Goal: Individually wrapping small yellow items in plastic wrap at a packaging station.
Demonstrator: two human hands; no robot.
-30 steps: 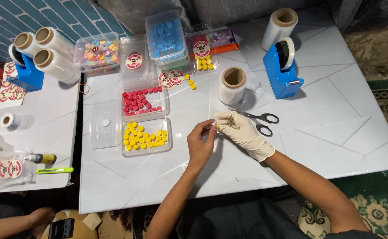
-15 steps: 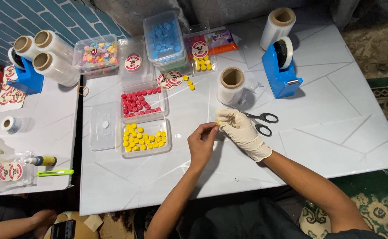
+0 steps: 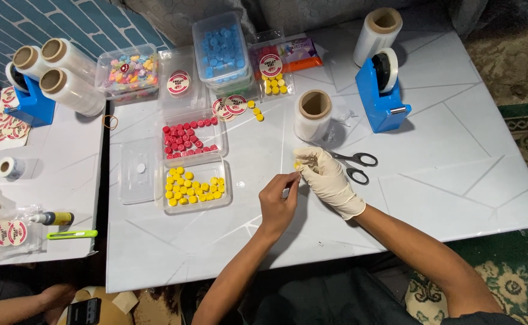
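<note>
— Gloved right hand [image 3: 327, 178] sits just left of the scissors [image 3: 355, 166], fingers curled around a small yellow piece [image 3: 298, 164]. Can you make out what it is?

— Hardly; only a sliver shows at the fingertips, the glove hides the rest.

— And the bare left hand [image 3: 278, 201]?

— Further left of the scissors, thumb and forefinger pressed together, tips meeting the glove. What they pinch is too small to tell.

— The yellow-candy tray [image 3: 193, 186]?

— Well left of the scissors, untouched.
</note>
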